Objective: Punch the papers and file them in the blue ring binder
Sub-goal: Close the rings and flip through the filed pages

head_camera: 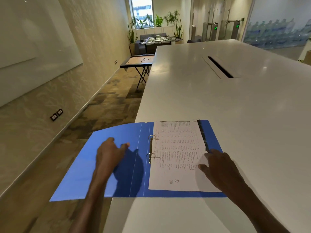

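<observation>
- Head view: I see the blue ring binder (134, 165) lying open at the near left corner of the white table (235, 106). Its left cover hangs out past the table edge, over the carpet.
- Inside the binder, the papers (176, 157) lie on the right half, with their left margin threaded on the two metal rings (152, 147). The top sheet has printed columns and some handwriting; I cannot read it.
- My left hand (111, 153) rests on the inner face of the left cover, fingers loosely bent and holding nothing. It is blurred, so I cannot tell how much it presses.
- My right hand (218, 167) lies flat on the right edge of the papers, fingers spread, pinching nothing. It hides the lower right corner of the sheets.
- A dark strip (202, 135) runs along the right edge of the papers; I cannot tell what it is.
- Farther on the table there is a long dark slot (220, 67).
- Beyond the table's left side stands a carrom board (139, 60) on folding legs, and behind it a foosball table (158, 40) and potted plants (158, 21) below a window.
</observation>
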